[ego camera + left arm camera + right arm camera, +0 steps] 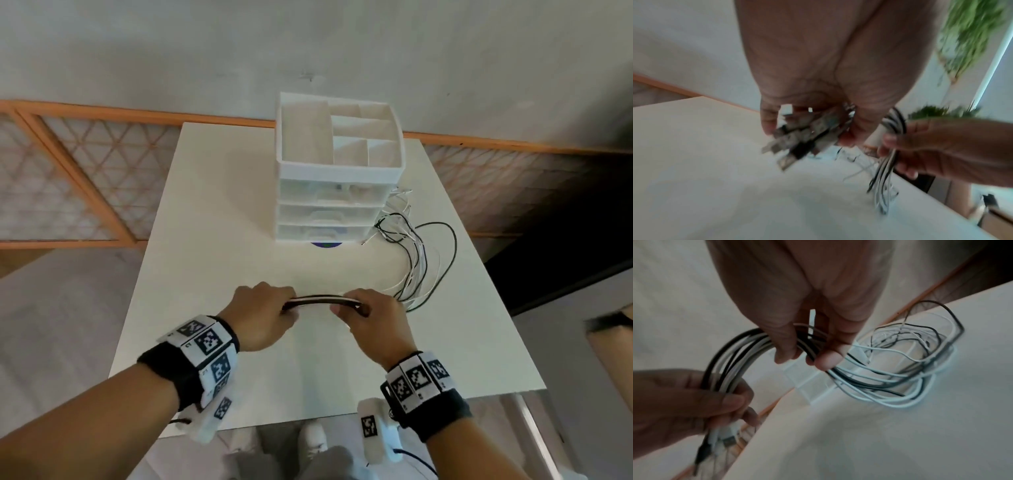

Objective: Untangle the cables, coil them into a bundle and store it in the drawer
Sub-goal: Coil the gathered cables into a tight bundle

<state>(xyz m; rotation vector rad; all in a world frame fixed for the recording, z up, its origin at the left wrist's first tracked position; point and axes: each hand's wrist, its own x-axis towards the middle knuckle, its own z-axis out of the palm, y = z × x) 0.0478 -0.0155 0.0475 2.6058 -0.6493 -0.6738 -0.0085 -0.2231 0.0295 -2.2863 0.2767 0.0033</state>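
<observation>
Both hands' fingers curled round cables, plug ends in left

Head overhead; wrists close, cables shared

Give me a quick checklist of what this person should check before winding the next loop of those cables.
1. Plug ends gathered in the left hand: ok, the plugs stick out together below its fingers.
2. Right hand holding all strands of the cables: ok, black and white run side by side through its fingers.
3. Stretch between the hands free of knots: ok.
4. Loose cable tails untangled: not ok, they still cross in loops on the table.
5. Tails clear of the drawer unit: cannot tell, some ends lie right beside it.
6. A drawer open for the bundle: not ok, all fronts look shut.
</observation>
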